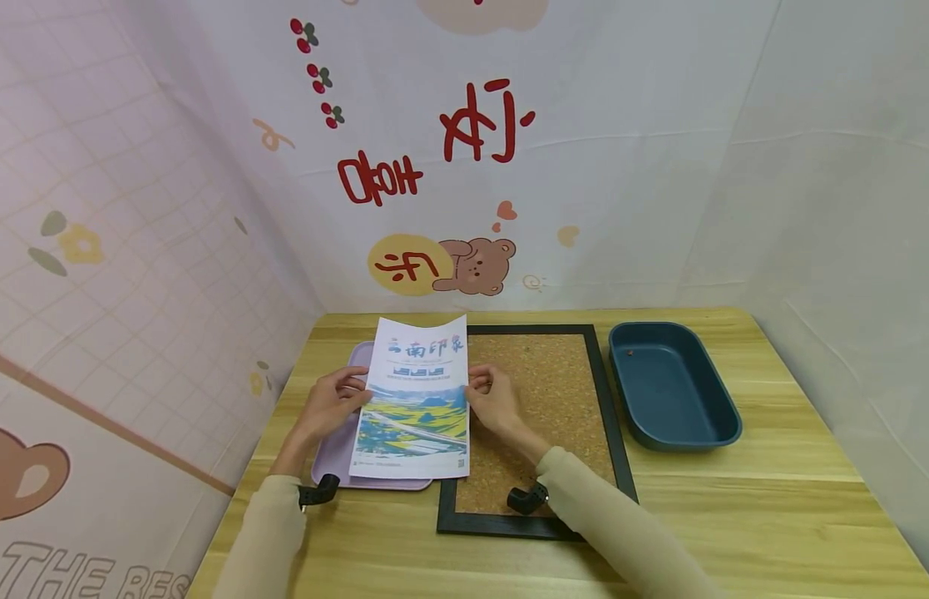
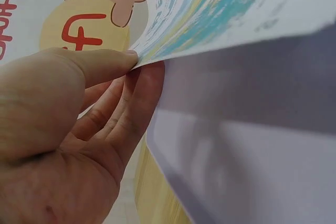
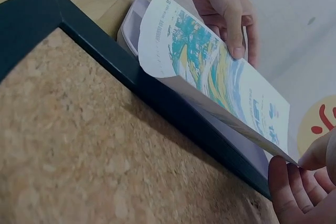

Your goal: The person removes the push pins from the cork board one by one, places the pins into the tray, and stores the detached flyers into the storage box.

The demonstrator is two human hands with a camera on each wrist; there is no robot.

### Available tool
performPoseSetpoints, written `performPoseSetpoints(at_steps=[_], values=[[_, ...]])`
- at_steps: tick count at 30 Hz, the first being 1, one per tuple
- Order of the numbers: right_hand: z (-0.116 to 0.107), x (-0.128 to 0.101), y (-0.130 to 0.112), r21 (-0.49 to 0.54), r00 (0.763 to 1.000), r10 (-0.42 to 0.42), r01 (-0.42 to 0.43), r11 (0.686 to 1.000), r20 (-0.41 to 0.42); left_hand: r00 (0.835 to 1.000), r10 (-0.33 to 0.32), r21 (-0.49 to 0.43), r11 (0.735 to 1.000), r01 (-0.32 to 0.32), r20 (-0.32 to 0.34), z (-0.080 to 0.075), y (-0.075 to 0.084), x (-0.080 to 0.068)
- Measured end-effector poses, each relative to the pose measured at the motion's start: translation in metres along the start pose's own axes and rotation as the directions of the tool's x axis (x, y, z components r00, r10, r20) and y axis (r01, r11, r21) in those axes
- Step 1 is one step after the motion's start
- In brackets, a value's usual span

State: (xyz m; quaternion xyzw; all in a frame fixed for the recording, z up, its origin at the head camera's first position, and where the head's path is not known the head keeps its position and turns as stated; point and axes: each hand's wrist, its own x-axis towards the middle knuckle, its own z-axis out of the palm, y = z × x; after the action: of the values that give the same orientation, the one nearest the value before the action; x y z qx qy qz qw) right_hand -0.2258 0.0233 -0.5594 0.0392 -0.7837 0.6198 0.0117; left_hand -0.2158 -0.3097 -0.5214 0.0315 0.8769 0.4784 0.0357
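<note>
A printed paper sheet [image 1: 412,416] with a blue, green and yellow landscape and Chinese lettering is held up between both hands. My left hand [image 1: 332,405] pinches its left edge, thumb [image 2: 110,65] on the printed face and fingers behind. At the opposite edge, my right hand [image 1: 496,401] pinches the sheet the same way. The paper [image 3: 210,77] bows between the two grips. Beneath it lies a pale purple tray [image 1: 333,457], partly hidden by the sheet. A cork board [image 1: 546,399] with a black frame lies to the right, under my right forearm.
A dark blue rectangular bin [image 1: 674,391] stands right of the cork board, with a tiny reddish bit inside near its far left corner. Everything rests on a wood-grain table [image 1: 793,482]. A printed cloth [image 1: 621,208] hangs behind and along the sides.
</note>
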Motion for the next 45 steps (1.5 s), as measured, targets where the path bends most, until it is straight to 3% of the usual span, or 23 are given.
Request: performPoseSetpoints(at_steps=[17, 25, 37, 45], values=[[0.026, 0.003, -0.002, 0.011, 0.998, 0.003, -0.004, 1.000, 0.069, 1.000, 0.002, -0.014, 1.000, -0.002, 0.011, -0.021, -0.017, -0.003], [0.038, 0.010, 0.001, -0.064, 0.998, -0.057, 0.059, 0.996, 0.037, 1.000, -0.004, 0.058, 0.998, 0.004, 0.007, -0.028, -0.025, -0.002], [0.050, 0.012, -0.006, -0.077, 0.996, -0.035, 0.042, 0.996, 0.082, 0.999, -0.048, 0.088, 0.995, 0.048, 0.006, -0.037, -0.034, 0.001], [0.069, 0.037, 0.038, -0.152, 0.998, -0.007, 0.016, 0.988, 0.061, 0.997, -0.071, 0.114, 0.991, 0.071, 0.003, -0.040, -0.035, 0.000]])
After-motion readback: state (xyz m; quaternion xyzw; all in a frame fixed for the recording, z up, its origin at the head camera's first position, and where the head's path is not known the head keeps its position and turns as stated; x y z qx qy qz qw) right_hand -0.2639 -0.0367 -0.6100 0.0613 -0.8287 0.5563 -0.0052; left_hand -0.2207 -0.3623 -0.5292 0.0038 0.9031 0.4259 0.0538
